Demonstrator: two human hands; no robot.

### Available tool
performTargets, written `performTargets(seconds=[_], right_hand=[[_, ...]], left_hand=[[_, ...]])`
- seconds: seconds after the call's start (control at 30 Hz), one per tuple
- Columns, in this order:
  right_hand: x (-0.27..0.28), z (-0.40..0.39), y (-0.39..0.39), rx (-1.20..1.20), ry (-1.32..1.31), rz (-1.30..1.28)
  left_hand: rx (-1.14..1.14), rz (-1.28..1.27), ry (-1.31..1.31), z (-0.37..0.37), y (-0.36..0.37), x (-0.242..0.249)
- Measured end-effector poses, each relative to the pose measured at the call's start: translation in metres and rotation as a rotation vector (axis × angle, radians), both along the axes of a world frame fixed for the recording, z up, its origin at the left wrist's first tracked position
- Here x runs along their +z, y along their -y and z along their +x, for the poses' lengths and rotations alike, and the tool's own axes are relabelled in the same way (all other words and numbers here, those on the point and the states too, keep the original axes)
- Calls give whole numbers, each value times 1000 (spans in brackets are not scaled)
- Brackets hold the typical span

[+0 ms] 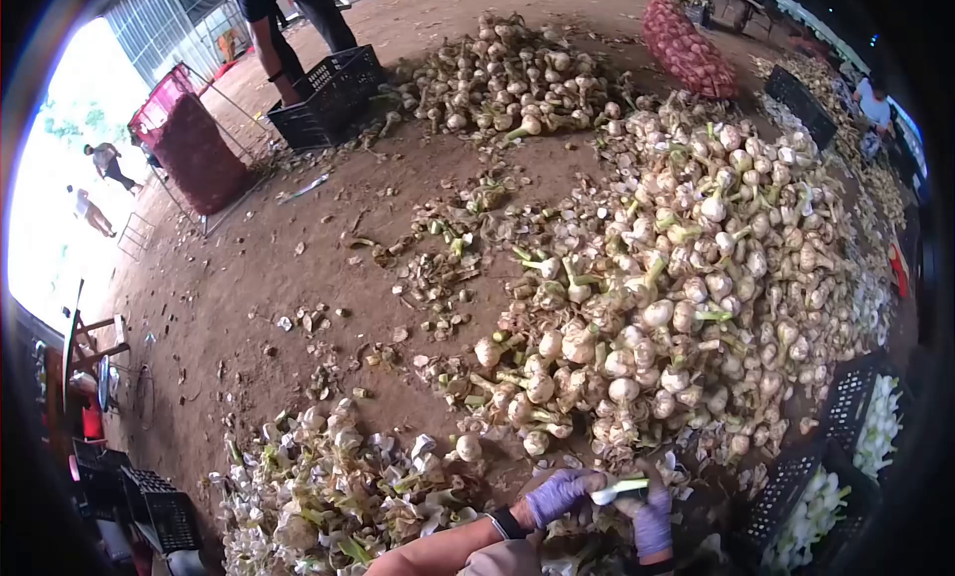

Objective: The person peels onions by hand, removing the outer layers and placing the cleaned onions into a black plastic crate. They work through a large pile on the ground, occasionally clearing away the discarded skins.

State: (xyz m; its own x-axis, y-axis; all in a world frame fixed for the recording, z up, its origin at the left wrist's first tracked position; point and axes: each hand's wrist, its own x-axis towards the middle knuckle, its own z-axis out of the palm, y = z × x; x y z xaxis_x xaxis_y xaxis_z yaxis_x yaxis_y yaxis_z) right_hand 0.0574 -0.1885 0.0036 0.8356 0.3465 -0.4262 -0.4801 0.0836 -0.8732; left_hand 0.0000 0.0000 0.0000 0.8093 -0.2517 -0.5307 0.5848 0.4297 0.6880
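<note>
At the bottom of the head view, my left hand [564, 496], in a purple glove with a dark wristband, has its fingers closed on a pale bulb with a short green stem [619, 489]. Close on its right, my right hand [652, 516], also gloved, is closed near the stem end. Something dark shows between its fingers, too small to make out. Just beyond both hands lies a large heap of whitish bulbs with stems [686, 307]. A pile of peeled skins and leaves [328, 486] is to the left of my left hand.
Black crates with trimmed pale stalks [811, 516] stand at the lower right. Another bulb heap [517, 74] lies farther off, beside a person's arm reaching into a black crate [323, 98]. Full red net sacks [199, 153] stand around. More people are in the distance.
</note>
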Motion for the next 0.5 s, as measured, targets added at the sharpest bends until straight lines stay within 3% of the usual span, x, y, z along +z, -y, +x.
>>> performTargets(seconds=[0.03,0.07,0.17,0.2,0.23,0.3,0.37,0.43,0.5], right_hand=[[43,-1,-14,26,164,-98],[66,-8,-16,-109,57,-262],[54,-2,-2,54,-48,-288],[50,-2,-2,48,-56,-291],[45,0,-3,162,229,-484],[33,-3,-3,387,758,-869],[21,-7,-3,270,833,-881],[8,-8,12,378,728,-1019],[16,-3,14,321,757,-945]], left_hand=[[77,-56,-27,-3,2,-1],[100,-88,-97,-4,2,2],[15,-75,69,10,19,-7],[91,-202,8,8,20,-8],[250,-381,-59,10,19,1],[224,146,220,12,13,-26],[428,-11,110,19,9,-14],[469,169,39,24,13,18],[448,211,72,20,11,13]])
